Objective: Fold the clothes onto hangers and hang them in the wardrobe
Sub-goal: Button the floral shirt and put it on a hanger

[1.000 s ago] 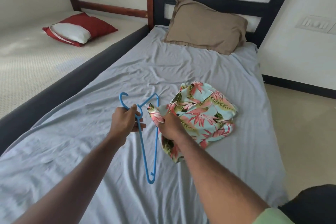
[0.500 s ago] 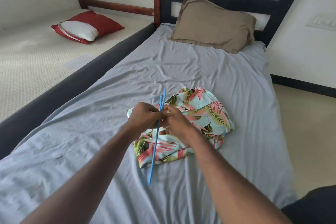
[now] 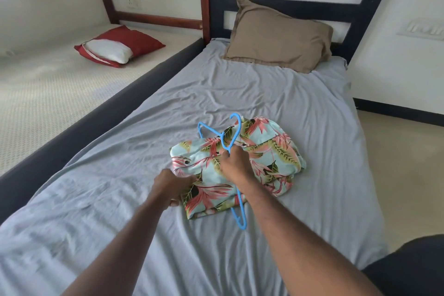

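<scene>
Blue hanger (image 3: 231, 137) and floral garment (image 3: 264, 151) in hands.

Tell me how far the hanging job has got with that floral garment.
Done: the blue hanger is partly threaded into the floral garment on the grey bed sheet. In hand: the right hand grips the hanger; the left hand holds the garment's edge. Left: settling it on the hanger, then hanging; no wardrobe is in view.

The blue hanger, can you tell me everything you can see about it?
The blue hanger is thin and looks like plastic. Its hook curls up at the far end. The right hand grips it just below the hook. It lies slanted across the flowery garment on the grey bed sheet, partly hidden by the cloth and the arm, and its near end pokes out past the garment's near edge. The left hand holds the garment, not the hanger.
</scene>
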The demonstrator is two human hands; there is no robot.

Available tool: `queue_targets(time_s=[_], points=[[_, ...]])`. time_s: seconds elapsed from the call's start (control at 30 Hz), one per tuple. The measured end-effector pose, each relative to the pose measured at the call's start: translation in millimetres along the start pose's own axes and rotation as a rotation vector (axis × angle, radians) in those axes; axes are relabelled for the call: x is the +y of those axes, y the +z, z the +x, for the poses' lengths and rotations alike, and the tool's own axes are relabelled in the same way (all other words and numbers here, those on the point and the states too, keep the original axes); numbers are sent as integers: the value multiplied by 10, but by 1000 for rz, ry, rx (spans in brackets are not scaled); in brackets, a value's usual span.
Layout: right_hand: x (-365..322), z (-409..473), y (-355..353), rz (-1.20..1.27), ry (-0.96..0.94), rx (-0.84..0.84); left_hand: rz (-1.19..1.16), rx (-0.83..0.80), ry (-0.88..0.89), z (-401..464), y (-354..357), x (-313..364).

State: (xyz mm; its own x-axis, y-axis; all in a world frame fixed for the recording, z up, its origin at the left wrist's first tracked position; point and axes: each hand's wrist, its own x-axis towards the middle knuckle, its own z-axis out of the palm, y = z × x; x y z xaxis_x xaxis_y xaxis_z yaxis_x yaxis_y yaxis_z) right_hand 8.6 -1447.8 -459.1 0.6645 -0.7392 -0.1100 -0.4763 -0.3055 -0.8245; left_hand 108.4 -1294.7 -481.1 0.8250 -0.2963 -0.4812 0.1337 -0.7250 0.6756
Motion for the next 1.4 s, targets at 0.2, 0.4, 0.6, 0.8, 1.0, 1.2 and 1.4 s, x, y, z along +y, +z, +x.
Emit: queue_targets(time_s=[0.2,0.4,0.6,0.8,1.0,1.2,1.4], points=[[48,111,-400,-109,-67,145,-46,41,31,147,96,-26],[194,206,-656,-197,-96,280,-101,-4,63,66,12,-120],[233,213,-820,-222,-77,333,-94,-62,80,64,-35,-137],[154,316,-881,-183,-84,387,-53,-91,108,70,-32,-145],[-15,451,-756,-117,-107,363,-59,-75,80,76,-15,-119],[-73,473,-928,-110,-145,359,148,239,216,124,-29,92],[-244,367,-1569,-154,-226,330,259,183,665,76,29,1034]])
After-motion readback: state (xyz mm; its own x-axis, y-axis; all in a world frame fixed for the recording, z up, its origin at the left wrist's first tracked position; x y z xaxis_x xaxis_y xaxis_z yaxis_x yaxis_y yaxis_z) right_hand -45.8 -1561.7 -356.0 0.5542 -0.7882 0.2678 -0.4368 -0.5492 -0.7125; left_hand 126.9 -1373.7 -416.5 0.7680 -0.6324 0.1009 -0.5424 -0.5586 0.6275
